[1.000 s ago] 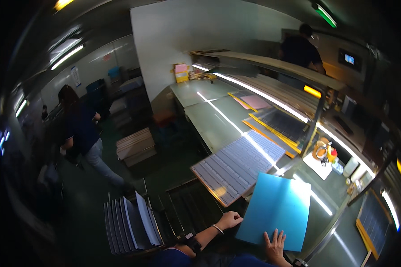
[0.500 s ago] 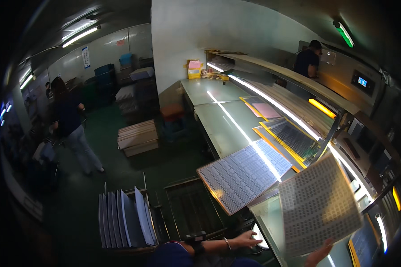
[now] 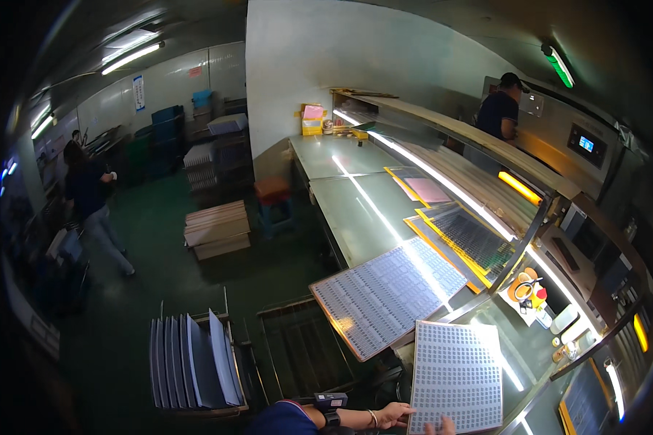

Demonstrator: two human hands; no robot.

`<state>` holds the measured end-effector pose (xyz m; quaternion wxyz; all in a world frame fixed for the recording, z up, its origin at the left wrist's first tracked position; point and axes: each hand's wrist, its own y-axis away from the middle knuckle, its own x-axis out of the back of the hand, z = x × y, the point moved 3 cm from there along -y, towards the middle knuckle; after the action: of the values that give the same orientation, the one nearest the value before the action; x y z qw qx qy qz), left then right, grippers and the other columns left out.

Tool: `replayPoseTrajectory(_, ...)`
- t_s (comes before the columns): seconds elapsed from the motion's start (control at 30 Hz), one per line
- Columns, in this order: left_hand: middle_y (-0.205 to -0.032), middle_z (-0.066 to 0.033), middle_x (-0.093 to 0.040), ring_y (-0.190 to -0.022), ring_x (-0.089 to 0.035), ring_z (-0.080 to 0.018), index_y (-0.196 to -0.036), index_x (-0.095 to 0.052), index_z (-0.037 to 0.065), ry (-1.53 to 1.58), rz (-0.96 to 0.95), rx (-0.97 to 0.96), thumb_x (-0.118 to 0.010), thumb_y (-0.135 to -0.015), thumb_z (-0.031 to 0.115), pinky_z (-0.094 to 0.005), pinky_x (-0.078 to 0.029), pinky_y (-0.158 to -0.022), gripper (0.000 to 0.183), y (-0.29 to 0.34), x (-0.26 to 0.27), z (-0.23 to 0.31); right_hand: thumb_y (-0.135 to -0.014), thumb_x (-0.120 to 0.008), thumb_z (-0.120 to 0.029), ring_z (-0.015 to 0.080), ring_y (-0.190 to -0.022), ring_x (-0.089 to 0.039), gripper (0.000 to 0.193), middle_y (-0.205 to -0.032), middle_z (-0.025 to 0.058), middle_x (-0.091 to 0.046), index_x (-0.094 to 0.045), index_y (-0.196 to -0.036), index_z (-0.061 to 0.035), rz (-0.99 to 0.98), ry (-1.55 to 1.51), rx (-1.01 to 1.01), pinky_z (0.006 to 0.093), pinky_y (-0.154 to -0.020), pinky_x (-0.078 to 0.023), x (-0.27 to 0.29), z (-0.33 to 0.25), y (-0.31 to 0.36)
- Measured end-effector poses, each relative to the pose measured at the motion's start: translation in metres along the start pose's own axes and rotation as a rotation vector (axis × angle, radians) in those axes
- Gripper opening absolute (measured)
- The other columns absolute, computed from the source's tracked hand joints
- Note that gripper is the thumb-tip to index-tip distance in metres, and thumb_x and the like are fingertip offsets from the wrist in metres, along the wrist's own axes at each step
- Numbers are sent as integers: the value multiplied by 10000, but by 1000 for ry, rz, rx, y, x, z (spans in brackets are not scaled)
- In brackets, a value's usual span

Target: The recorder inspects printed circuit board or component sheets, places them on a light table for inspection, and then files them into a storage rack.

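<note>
The floor (image 3: 156,217) is underlit, the bench (image 3: 334,199) brightened by a strip (image 3: 442,185), the held panel (image 3: 453,370) caught by glare; corners are blackened.

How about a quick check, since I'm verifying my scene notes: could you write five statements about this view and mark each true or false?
1. The bare left hand is at the left edge of a thin, pale-grey rectangular panel with rows of small dark marks. True.
2. The bare right hand is at that panel's far edge. False: the right hand is at its near edge.
3. A second pale-grey patterned rectangular panel lies farther up the long, glossy green-grey bench. True.
4. The thin grey rectangular sheets lie flat. False: they stand on edge in a row.
5. A stool with a red seat and blue legs stands left of the bench. True.
</note>
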<state>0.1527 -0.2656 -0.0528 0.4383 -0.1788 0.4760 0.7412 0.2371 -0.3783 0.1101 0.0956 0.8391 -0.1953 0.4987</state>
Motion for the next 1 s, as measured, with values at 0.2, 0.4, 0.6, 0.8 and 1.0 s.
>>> replayPoseTrajectory(0.2,-979,-15,-587,-841,-562,-123,-1044,-522,82,245,-213,-17,-376,-878,381,-247,-456,-693,372,13,-16,0,-758,-553,-316,308,-872,-537,417,-957,217,-553,-507,-1069,-41,-121,166,49,376,-799,-406,-3,-42,-28)
replayPoseTrajectory(0.4,-895,-4,-606,-802,-580,-129,-921,-578,106,279,-30,-81,-432,-857,394,-279,-471,-715,329,26,-30,9,-800,-475,-260,462,-861,-502,371,-894,340,-501,-494,-950,78,-162,302,48,456,-744,-424,-33,-11,-14)
replayPoseTrajectory(0.6,-906,-33,-597,-767,-586,-135,-925,-572,61,286,-56,-128,-486,-847,311,-271,-483,-699,276,56,-59,24,-811,-434,-168,471,-971,-455,353,-1033,375,-445,-467,-995,132,-178,224,67,449,-839,-386,-40,-5,-17)
replayPoseTrajectory(0.8,-823,-51,-589,-699,-587,-141,-887,-570,16,88,64,-233,-597,-761,138,-250,-499,-625,178,53,-62,16,-806,-409,-100,430,-766,-529,173,-814,290,-528,-462,-812,64,-233,228,-51,470,-667,-422,-30,-15,-9)
replayPoseTrajectory(1.0,-708,-49,-581,-618,-571,-124,-750,-571,-7,-300,107,-446,-609,-727,80,-256,-497,-546,97,36,-67,23,-793,-433,-94,416,-635,-536,104,-711,229,-515,-437,-770,8,-76,160,-42,495,-564,-402,-19,-19,-4)
